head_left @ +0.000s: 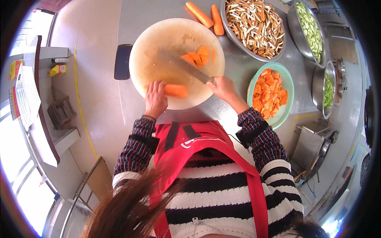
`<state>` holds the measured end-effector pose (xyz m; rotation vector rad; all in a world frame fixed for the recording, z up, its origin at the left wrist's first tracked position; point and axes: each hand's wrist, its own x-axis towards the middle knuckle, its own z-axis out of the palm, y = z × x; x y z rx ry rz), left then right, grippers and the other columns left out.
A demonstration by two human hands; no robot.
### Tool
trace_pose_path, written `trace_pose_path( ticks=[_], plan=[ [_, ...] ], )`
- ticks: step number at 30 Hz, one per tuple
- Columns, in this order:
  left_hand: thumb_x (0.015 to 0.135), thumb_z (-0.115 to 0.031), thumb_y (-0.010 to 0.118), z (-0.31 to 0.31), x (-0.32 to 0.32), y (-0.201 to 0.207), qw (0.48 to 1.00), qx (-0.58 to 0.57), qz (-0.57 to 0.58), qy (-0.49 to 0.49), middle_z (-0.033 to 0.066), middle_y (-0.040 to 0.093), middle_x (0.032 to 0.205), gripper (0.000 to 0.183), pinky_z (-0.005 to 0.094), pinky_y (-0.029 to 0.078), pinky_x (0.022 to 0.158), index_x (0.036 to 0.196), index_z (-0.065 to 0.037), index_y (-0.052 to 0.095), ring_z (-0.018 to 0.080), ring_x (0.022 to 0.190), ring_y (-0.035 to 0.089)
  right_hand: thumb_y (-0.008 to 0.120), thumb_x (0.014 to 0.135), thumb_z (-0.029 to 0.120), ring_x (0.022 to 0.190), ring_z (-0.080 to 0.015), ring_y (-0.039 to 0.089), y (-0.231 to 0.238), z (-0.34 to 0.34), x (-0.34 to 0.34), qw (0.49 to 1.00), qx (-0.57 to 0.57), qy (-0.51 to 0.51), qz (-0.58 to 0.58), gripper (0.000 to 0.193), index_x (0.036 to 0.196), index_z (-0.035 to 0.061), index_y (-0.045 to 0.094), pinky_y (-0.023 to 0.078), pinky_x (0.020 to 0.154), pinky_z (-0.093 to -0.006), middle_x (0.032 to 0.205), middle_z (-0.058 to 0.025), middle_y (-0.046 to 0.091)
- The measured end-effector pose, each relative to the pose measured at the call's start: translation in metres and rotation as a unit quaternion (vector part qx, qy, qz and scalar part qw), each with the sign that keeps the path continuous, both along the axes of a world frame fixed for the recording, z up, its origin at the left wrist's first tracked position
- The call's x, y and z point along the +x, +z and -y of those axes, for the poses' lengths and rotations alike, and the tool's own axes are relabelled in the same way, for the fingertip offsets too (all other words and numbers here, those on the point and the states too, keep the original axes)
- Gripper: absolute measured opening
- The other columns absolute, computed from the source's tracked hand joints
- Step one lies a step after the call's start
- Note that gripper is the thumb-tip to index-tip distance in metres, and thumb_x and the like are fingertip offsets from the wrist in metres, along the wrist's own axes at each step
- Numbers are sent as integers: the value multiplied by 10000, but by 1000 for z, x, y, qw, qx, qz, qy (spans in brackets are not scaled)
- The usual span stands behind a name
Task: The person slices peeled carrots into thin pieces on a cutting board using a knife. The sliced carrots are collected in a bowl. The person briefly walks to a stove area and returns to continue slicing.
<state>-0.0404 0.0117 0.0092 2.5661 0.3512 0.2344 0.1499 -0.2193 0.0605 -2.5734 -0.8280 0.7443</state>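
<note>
My left hand (156, 97) is closed on the left end of a peeled carrot (176, 91), which lies near the front of a round cutting board (151, 43). In my right hand (223, 88) is the handle of a kitchen knife (194, 72). Its blade, blurred by motion, points up and left over the middle of the board, apart from the carrot. Just beyond the blade lie several cut carrot pieces (203, 51). To the right of my right wrist stands a green bowl (251, 89) holding cut carrot chunks (268, 93).
Two whole carrots (199, 15) lie behind the board on the metal table (131, 99). A phone (123, 62) rests at its left. Metal bowls at the right hold brown-and-white strips (256, 27), pale green slices (308, 31) and chopped greens (328, 92).
</note>
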Motion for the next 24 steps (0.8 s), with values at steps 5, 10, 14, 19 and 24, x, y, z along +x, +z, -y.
trace_pose_path(
  ticks=[5, 10, 14, 19, 24],
  plan=[
    [693, -6, 617, 11, 45, 2, 993, 88, 67, 25, 170, 530, 1344, 590, 458, 320, 1167, 1280, -15, 554, 371, 1377, 416, 651, 911, 320, 729, -376, 685, 32, 6, 12, 1000, -16, 7, 17, 244, 969, 107, 755, 536, 679, -489, 747, -160, 695],
    [739, -26, 636, -3, -13, 32, 984, 17, 53, 172, 190, 466, 1413, 676, 501, 352, 1117, 1389, -20, 450, 396, 1339, 424, 642, 916, 297, 698, -368, 683, 67, 13, 4, 993, -11, 110, 52, 223, 940, 108, 759, 540, 656, -480, 722, -159, 687],
    [769, -77, 679, -26, -37, 61, 972, 74, 84, 204, 188, 492, 1373, 612, 495, 383, 1086, 1343, -20, 477, 386, 1285, 465, 630, 909, 262, 665, -363, 682, 76, 10, 2, 980, -5, 176, 93, 201, 896, 103, 753, 544, 625, -472, 703, -156, 683],
    [777, -169, 768, -36, -17, 98, 986, 92, 93, 102, 162, 542, 1291, 595, 477, 462, 1012, 1294, -21, 512, 379, 1209, 532, 618, 883, 208, 644, -358, 687, 77, 1, 4, 972, -5, 208, 114, 169, 838, 95, 736, 544, 597, -467, 683, -155, 681],
    [746, -262, 833, -43, 19, 116, 992, 86, 92, -1, 152, 594, 1206, 569, 471, 469, 978, 1204, -43, 576, 363, 1144, 570, 632, 928, 252, 684, -346, 690, 84, -3, 2, 968, -85, 216, 99, 186, 905, 109, 748, 541, 634, -476, 701, -153, 682]
  ],
)
